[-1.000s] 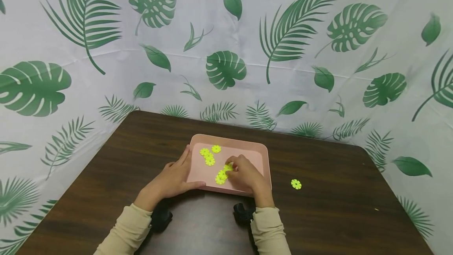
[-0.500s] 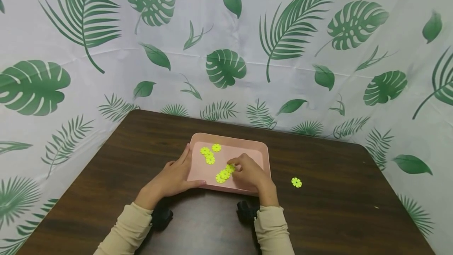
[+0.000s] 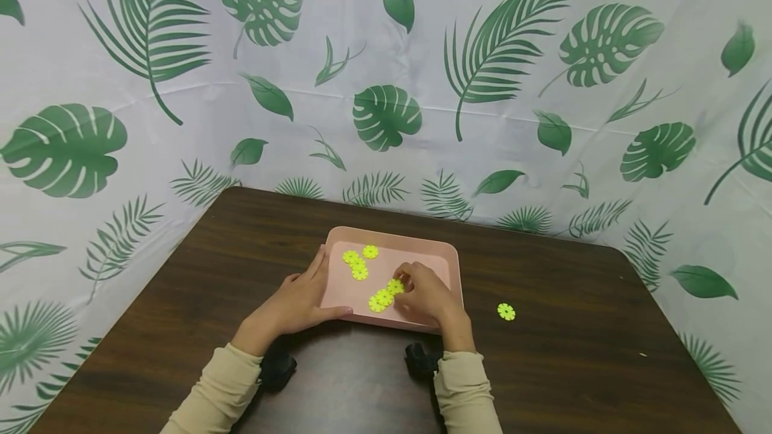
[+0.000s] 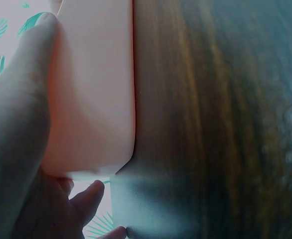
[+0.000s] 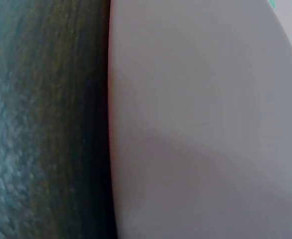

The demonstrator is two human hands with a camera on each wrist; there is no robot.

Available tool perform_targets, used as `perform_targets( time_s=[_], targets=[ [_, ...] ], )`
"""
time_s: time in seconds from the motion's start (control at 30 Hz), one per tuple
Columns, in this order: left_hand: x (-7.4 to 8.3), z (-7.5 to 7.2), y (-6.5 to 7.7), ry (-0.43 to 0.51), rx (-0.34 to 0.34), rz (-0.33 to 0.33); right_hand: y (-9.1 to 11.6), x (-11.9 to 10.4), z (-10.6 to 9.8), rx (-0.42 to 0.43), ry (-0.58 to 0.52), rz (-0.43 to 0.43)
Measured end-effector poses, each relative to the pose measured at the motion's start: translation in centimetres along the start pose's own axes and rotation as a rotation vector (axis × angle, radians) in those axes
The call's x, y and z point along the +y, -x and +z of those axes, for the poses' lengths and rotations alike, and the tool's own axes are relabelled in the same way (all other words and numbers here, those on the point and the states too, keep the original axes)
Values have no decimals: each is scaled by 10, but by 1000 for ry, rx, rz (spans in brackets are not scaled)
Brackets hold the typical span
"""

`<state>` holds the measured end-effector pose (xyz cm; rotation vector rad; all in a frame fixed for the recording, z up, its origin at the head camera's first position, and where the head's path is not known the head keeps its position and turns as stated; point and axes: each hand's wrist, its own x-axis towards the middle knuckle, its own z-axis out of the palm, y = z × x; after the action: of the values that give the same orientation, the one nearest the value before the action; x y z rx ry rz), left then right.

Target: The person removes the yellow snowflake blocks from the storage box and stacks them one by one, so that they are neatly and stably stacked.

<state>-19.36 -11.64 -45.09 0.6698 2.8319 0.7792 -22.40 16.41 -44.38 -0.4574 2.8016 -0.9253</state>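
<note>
A pink tray (image 3: 422,258) holds several bright yellow notched discs. One group of discs (image 3: 358,264) overlaps in a slanting row at the back left, with a single disc (image 3: 370,252) beside it. Nearer the front, a second overlapping row ends at a disc (image 3: 395,286) by my right fingertips. My right hand (image 3: 425,297) hovers over the tray, fingers bent, thumb and forefinger parted around that disc's right edge. My left hand (image 3: 295,303) rests against the tray's front left corner, thumb along the front rim, fingers straight along the left side. The right wrist view shows only the tray's outer wall (image 5: 186,99).
Another yellow disc (image 3: 506,312) lies on the dark wooden table (image 3: 561,353), right of the tray. A leaf-printed cloth (image 3: 326,12) hangs behind the table. Black wrist devices (image 3: 278,370) sit below both cuffs.
My right hand has shifted slightly right, and its fingertips have drawn back from the end disc of the front row, which now shows more fully. My left hand stays at the tray corner.
</note>
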Motion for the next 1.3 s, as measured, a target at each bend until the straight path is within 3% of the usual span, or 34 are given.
perform_targets(
  time_s=[0.8,1.3],
  targets=[
    [2,-3,-2,-3,-20,-14,4,4,-4,30,-57,16],
    [0,-1,-1,-11,-22,-10,5,8,-5,31,-37,30]
  ],
)
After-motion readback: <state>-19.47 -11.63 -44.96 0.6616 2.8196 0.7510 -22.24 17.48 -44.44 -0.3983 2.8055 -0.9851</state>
